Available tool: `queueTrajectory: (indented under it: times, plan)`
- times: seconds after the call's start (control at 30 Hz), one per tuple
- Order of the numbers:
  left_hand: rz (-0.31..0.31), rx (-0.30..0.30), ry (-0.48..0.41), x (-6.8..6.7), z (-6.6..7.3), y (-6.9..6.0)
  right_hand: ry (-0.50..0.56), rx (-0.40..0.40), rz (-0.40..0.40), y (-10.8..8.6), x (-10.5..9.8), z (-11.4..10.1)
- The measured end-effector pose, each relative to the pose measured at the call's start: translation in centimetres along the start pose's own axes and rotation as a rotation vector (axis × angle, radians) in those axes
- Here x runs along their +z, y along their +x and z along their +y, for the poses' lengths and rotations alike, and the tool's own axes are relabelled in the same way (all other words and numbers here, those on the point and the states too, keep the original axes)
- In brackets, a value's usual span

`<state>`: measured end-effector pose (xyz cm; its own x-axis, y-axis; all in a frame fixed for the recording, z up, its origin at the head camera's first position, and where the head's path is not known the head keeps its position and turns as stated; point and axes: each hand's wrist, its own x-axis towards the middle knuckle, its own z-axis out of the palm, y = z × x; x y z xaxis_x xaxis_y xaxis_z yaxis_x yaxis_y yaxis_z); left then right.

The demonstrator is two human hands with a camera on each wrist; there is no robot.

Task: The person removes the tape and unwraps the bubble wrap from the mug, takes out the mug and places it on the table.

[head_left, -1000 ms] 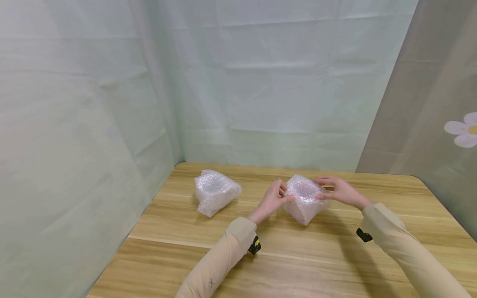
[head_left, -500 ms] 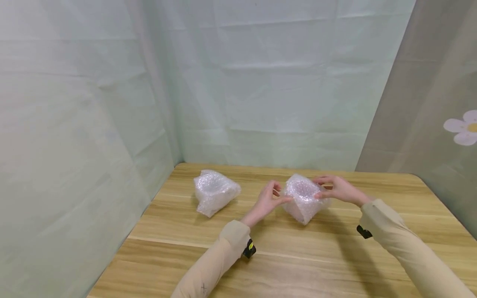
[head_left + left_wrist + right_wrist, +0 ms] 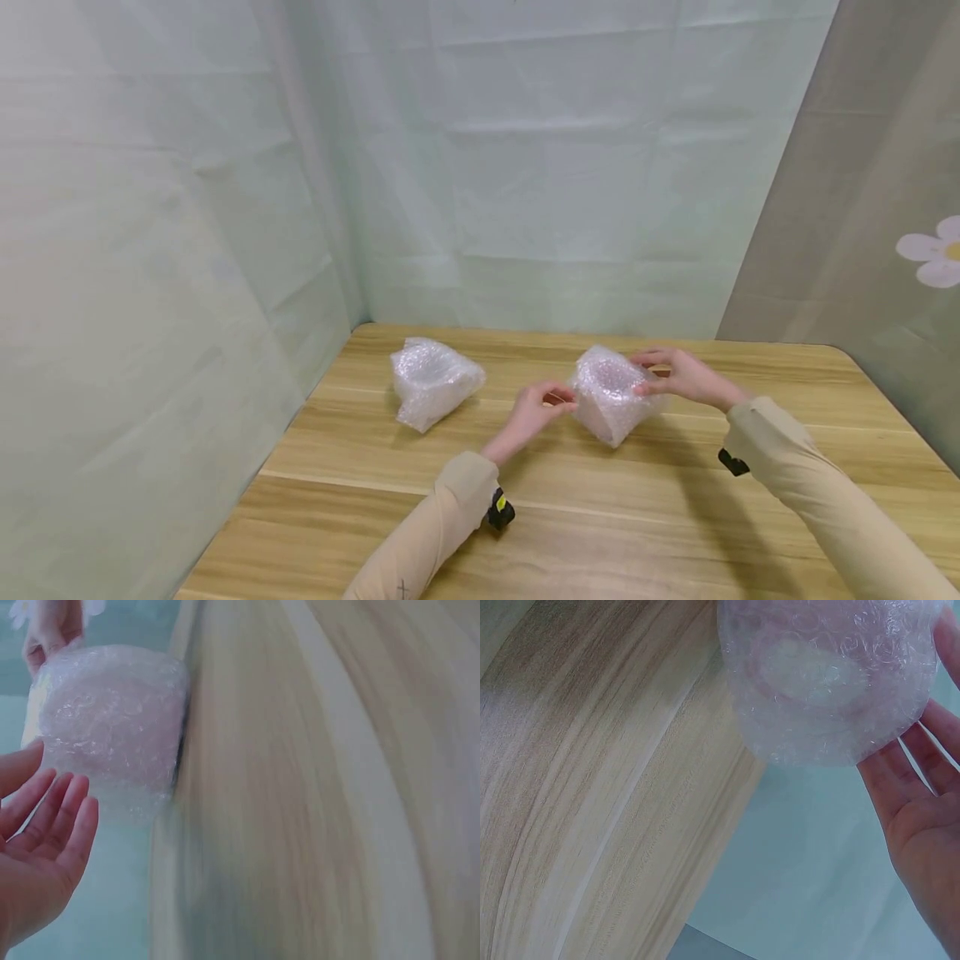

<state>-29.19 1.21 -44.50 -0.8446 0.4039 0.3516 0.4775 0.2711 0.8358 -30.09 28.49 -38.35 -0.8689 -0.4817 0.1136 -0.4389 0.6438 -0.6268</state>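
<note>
Woodgrain tabletop bears a pinkish bubble-wrapped bundle.

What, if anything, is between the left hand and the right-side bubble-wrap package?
Nothing visible. The left hand is right beside the right-side package, no object between them. The other package lies left of that hand, outside the gap; the right hand holds the opposite side.

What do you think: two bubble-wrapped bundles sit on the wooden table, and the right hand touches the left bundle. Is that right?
Not quite: the head view shows the right hand touching the right bubble-wrapped bundle, not the left one. Both do sit on the wooden table.
</note>
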Motion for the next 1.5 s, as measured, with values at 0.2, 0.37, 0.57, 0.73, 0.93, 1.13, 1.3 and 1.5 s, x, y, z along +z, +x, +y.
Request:
queueTrajectory:
  times: [0.2, 0.37, 0.57, 0.73, 0.93, 1.13, 1.3, 1.5]
  plan:
    - [-0.029, -0.007, -0.130, 0.1, 1.2, -0.2, 0.022, 0.007, -0.009, -0.1, 0.0, -0.1]
    - [-0.045, -0.018, -0.143, -0.3, 3.7, -1.0, 0.002, 0.003, -0.001, -0.2, 0.1, -0.1]
    - [-0.027, -0.035, -0.135, 0.6, 2.4, -0.5, -0.011, 0.000, 0.006, -0.1, 0.2, -0.1]
    - [0.004, -0.035, -0.102, 1.4, 0.7, 0.2, -0.031, -0.004, 0.010, 0.0, 0.0, -0.2]
    - [0.061, 0.000, -0.061, 1.7, 0.6, 0.3, -0.013, -0.029, 0.018, 0.0, 0.2, 0.0]
    - [0.066, 0.016, -0.062, 2.0, 0.4, 0.0, -0.018, -0.025, 0.006, -0.2, 0.6, 0.3]
    - [0.072, 0.024, -0.058, 2.1, 0.5, 0.1, -0.031, -0.018, 0.018, -0.2, 0.4, 0.2]
    - [0.070, 0.011, -0.041, 2.1, 0.5, 0.4, -0.022, -0.007, 0.013, -0.1, 0.3, 0.1]
